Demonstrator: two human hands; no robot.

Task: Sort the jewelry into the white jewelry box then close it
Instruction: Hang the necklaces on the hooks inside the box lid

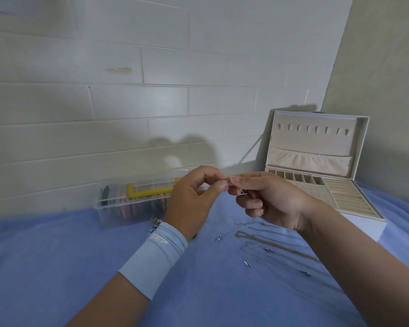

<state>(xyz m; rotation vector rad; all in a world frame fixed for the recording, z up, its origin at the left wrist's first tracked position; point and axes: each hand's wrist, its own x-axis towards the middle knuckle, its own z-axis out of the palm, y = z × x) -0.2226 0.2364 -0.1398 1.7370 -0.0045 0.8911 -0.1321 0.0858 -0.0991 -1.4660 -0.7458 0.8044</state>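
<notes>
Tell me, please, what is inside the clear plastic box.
The clear plastic box holds a yellow L-shaped piece and dark and pink discs; the left hand covers its right end.

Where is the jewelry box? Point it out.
Head view, far right: the jewelry box stands open on the blue cloth, just behind the right hand.

Wall behind is big white painted blocks (165, 67), kinda glossy, with light glaring off the bit above the left hand (194, 199). There's a chipped patch (118, 70) up and left of it. Past the right hand (269, 199), a plain beige wall (387, 67) meets the blocks at a corner. Blue cloth (57, 256) covers the surface under both hands, and soft shadows (187, 147) fall just above them.
</notes>
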